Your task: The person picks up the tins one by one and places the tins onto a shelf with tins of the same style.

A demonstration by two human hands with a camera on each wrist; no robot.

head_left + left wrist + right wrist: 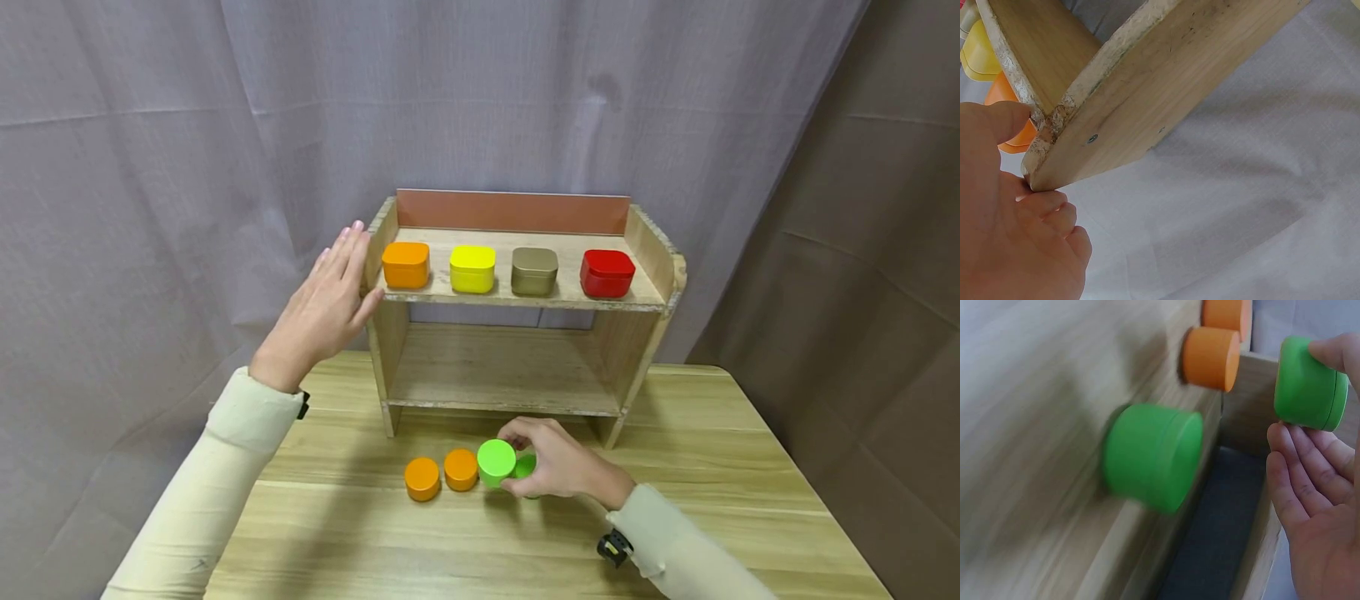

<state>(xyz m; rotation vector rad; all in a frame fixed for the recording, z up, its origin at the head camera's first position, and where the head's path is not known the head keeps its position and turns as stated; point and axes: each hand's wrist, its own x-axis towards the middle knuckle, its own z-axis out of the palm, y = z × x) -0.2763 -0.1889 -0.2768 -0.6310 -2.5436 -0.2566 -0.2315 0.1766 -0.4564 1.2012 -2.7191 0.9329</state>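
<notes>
My right hand [551,458] pinches a round, lidded green container [497,462] between thumb and fingers, held just above the table. A second green container [527,475] stands on the table, partly hidden behind that hand; the right wrist view shows the two green containers apart. To their left stand two round orange containers [422,479] [461,469]. My left hand [318,304] rests against the left side of the wooden shelf [495,367], its fingers straight along the outer panel. In the left wrist view, the thumb touches the panel's front corner [1044,134].
On the upper board stand four-sided rounded boxes: orange [406,267], yellow [472,270], olive [534,272] and red [607,273]. The shelf has raised side panels and a brown back strip [513,212]. Grey curtains [480,92] hang behind the wooden table [360,533].
</notes>
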